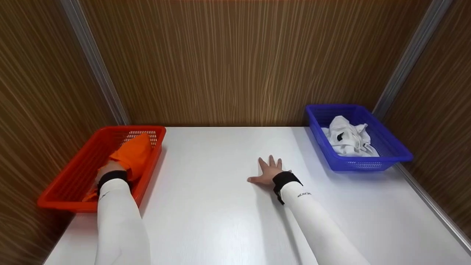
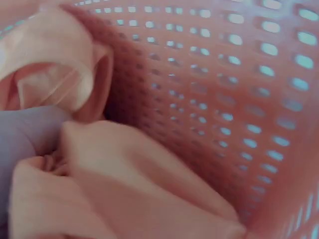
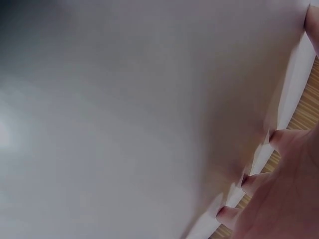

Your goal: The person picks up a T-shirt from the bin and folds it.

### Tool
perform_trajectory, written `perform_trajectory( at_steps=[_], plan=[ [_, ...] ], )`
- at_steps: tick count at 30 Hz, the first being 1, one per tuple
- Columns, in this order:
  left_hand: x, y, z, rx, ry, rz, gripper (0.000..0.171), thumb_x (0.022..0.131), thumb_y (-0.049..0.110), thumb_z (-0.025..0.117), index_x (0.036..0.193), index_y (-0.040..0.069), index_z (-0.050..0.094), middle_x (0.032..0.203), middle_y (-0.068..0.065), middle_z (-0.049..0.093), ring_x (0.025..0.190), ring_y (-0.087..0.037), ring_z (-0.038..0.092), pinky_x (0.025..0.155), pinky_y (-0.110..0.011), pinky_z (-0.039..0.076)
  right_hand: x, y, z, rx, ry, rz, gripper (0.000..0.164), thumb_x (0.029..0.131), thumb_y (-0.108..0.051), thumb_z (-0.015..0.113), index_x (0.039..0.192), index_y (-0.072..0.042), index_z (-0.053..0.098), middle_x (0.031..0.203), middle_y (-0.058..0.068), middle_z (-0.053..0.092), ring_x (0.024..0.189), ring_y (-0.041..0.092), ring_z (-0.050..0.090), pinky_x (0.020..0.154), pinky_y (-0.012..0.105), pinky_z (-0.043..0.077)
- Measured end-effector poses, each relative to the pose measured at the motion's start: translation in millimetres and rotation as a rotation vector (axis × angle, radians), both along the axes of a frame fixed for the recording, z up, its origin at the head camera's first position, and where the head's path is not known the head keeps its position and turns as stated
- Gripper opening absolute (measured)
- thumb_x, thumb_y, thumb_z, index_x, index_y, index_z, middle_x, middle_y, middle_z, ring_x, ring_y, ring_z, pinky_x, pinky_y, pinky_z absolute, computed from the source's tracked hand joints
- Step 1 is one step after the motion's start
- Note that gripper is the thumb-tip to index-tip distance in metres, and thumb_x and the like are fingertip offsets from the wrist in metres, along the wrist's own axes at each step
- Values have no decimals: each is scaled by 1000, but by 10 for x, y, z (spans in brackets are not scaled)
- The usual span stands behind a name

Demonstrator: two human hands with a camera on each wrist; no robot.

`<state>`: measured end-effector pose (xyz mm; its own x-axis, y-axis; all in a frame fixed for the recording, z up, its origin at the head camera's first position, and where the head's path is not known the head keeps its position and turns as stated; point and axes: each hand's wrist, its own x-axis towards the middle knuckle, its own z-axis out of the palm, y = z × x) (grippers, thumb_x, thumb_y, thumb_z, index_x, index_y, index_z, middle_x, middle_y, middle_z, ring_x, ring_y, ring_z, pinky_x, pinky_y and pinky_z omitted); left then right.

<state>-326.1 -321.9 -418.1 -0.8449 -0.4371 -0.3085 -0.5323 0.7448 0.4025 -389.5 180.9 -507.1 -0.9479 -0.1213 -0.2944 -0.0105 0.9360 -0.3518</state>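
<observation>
At the left, a red mesh basket [image 1: 70, 207] holds a crumpled orange cloth [image 1: 138, 156]. My left hand [image 1: 106, 168] reaches down into it and grips the cloth, which bunches around the fingers. In the left wrist view the cloth [image 2: 144, 184] folds beside the hand [image 2: 25, 139], near the basket's perforated wall [image 2: 219, 84]. Most of the left fingers are hidden by fabric and the wrist. Over the white table my right hand [image 1: 269, 174] spreads its fingers palm down, holding nothing. Its fingertips [image 3: 227, 215] meet the tabletop in the right wrist view.
A blue basket [image 1: 390, 159] stands at the right, with a crumpled white cloth [image 1: 349, 138] bearing a dark patch inside. Wood-grain panels [image 1: 235, 62] wall the white table [image 1: 206, 206] at the back and both sides.
</observation>
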Motion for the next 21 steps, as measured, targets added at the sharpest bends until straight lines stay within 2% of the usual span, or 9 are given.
perform_trajectory(
  at_steps=[2, 3, 4, 7, 14, 21],
  plan=[
    [-36, -36, 24, 41, 112, 43, 50, 101, 14, 52, 138, -15, 34, 115, -40, 46, 97, -48, 50, 89, -58, 51, -30, 4, -35, -10, 6, -4, 115, 79, -81, 64, 166, -26, 14, 173, 20, -6, 156, 52, -12, 107, 89, 5],
    [-64, -47, 53, 50, 147, 66, 52, 100, 16, 53, 139, -12, 33, 115, -38, 45, 94, -44, 49, 86, -55, 51, -40, 4, -46, -10, 8, -6, 115, 79, -82, 64, 166, -26, 14, 173, 20, -6, 156, 52, -12, 107, 89, 4],
    [-103, -57, 85, 28, 164, 56, 54, 99, 14, 54, 140, -13, 30, 119, -41, 43, 94, -44, 48, 85, -55, 52, -45, 5, -52, -8, 8, -7, 115, 78, -82, 64, 166, -26, 14, 173, 20, -6, 156, 52, -12, 107, 89, 4],
    [-207, -63, 207, -6, 244, 91, 57, 97, 12, 54, 141, -12, 27, 129, -48, 38, 93, -43, 49, 86, -56, 55, -45, -3, -48, 3, 3, -9, 114, 79, -82, 63, 166, -27, 14, 173, 19, -6, 157, 51, -12, 109, 88, 4],
    [-375, 42, 472, 1, 407, 152, 61, 99, 13, 53, 148, -8, 23, 138, -44, 37, 98, -47, 55, 97, -62, 53, 99, -59, 143, 8, -13, -3, 109, 85, -74, 64, 166, -24, 13, 172, 21, -6, 156, 52, -11, 110, 87, 6],
    [-500, 327, 741, 46, 637, 156, 55, 99, 13, 50, 147, -1, 28, 142, -40, 40, 111, -58, 60, 98, -69, 50, 47, -40, 74, 17, -6, -10, 111, 83, -78, 64, 166, -26, 13, 173, 20, -7, 157, 51, -11, 109, 88, 5]
  ],
)
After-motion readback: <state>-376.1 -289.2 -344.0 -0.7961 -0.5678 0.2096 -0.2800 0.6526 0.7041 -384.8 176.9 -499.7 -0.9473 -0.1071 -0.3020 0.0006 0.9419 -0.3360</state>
